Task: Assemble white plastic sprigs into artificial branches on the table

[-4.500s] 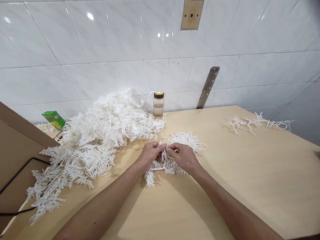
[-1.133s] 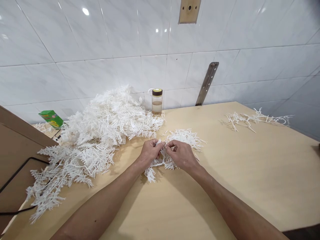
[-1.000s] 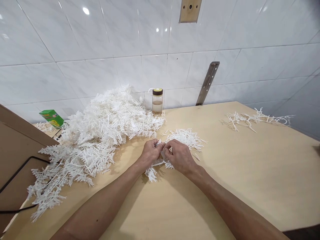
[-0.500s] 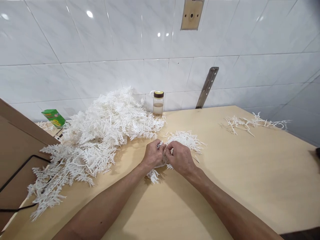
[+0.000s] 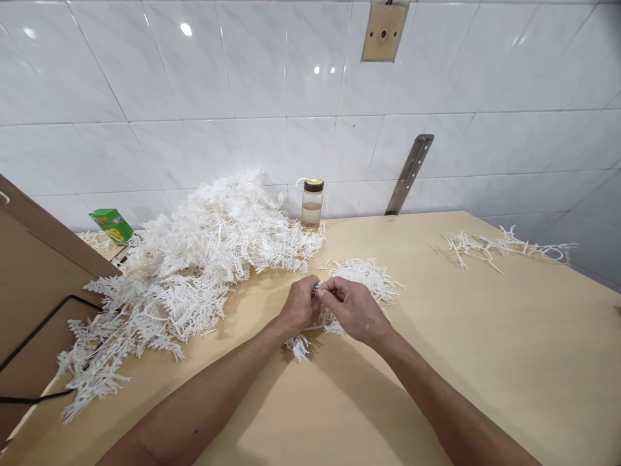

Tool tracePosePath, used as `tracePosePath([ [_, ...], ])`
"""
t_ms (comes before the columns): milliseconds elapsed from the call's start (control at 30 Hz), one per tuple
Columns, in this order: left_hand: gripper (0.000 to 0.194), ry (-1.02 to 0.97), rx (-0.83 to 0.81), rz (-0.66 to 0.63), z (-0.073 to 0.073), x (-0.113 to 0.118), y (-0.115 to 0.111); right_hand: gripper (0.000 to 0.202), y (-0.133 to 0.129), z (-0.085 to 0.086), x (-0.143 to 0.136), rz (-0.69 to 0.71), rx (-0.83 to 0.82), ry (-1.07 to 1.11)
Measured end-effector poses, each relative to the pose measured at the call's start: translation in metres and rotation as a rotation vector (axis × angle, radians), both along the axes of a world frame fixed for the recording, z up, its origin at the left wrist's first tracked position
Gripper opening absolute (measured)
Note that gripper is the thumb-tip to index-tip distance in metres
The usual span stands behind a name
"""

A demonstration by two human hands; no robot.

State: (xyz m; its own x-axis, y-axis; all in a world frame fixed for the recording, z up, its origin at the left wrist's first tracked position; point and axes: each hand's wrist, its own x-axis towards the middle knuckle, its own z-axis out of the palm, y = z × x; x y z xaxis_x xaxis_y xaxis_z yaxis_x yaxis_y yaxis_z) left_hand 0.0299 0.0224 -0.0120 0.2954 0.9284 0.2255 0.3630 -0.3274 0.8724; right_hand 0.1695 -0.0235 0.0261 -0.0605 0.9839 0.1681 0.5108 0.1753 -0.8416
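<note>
My left hand [image 5: 301, 304] is closed around a white branching sprig [image 5: 299, 347], whose feathery end sticks out below the palm. A small dark, shiny bit shows at its fingertips, too small to name. My right hand [image 5: 355, 309] meets it there, thumb and forefinger pinched together at the same spot. What lies between those fingers is hidden. Just behind the right hand is a small heap of loose white sprig pieces [image 5: 371, 277] on the table [image 5: 475, 349].
A large pile of white feathery branches [image 5: 208, 239] covers the left side. Behind it stand a green box [image 5: 112, 225] and a lidded bottle of liquid [image 5: 311, 212]. Bare white stems [image 5: 504, 247] lie at right. A cardboard box [image 5: 43, 272] borders the left; a metal bracket [image 5: 410, 175] leans against the wall.
My right fingers have closed in on the left fingertips, where the dark bit now shows more plainly. The view has shifted slightly; the pile and other things stay in place.
</note>
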Motion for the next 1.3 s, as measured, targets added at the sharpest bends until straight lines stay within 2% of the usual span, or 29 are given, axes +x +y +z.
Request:
tracePosePath([
  [67,0.030,-0.099,-0.100,-0.029,0.001,0.000,0.000,0.023,0.004,0.000,0.009,-0.114,0.066,0.051],
  [167,0.038,-0.223,-0.306,-0.021,0.006,0.000,0.002,0.024,0.016,-0.005,0.035,-0.405,0.202,0.052],
  [233,0.040,-0.270,-0.382,-0.008,0.011,-0.002,0.003,0.020,0.023,-0.009,0.053,-0.557,0.246,-0.036],
  [267,0.040,-0.293,-0.402,-0.002,0.013,-0.002,0.003,0.019,0.025,-0.010,0.059,-0.562,0.259,-0.104],
  [333,0.040,-0.329,-0.428,0.004,0.015,-0.004,0.004,0.023,0.026,-0.011,0.064,-0.551,0.310,-0.227],
  [400,0.040,-0.359,-0.446,0.013,0.016,-0.004,0.004,0.023,0.023,-0.009,0.059,-0.477,0.316,-0.269],
  [533,0.038,-0.401,-0.468,0.020,0.017,-0.004,0.004,0.029,0.012,-0.005,0.032,-0.163,0.090,-0.181],
  [633,0.035,-0.403,-0.465,0.021,0.016,-0.003,0.002,0.029,0.008,-0.005,0.017,-0.048,-0.006,-0.188],
  [900,0.034,-0.354,-0.431,0.043,0.017,0.002,-0.004,0.026,0.008,-0.007,0.009,-0.132,-0.149,-0.146],
  [1067,0.033,-0.323,-0.411,0.042,0.012,0.002,-0.002,0.024,0.005,-0.003,0.003,-0.161,-0.111,-0.212],
  [1200,0.034,-0.271,-0.329,0.103,0.005,0.003,0.000,0.020,0.005,-0.007,-0.002,-0.167,-0.085,-0.222],
  [1300,0.034,-0.296,-0.215,0.115,0.005,0.004,-0.002,0.016,0.010,-0.016,-0.002,-0.180,-0.144,-0.144],
])
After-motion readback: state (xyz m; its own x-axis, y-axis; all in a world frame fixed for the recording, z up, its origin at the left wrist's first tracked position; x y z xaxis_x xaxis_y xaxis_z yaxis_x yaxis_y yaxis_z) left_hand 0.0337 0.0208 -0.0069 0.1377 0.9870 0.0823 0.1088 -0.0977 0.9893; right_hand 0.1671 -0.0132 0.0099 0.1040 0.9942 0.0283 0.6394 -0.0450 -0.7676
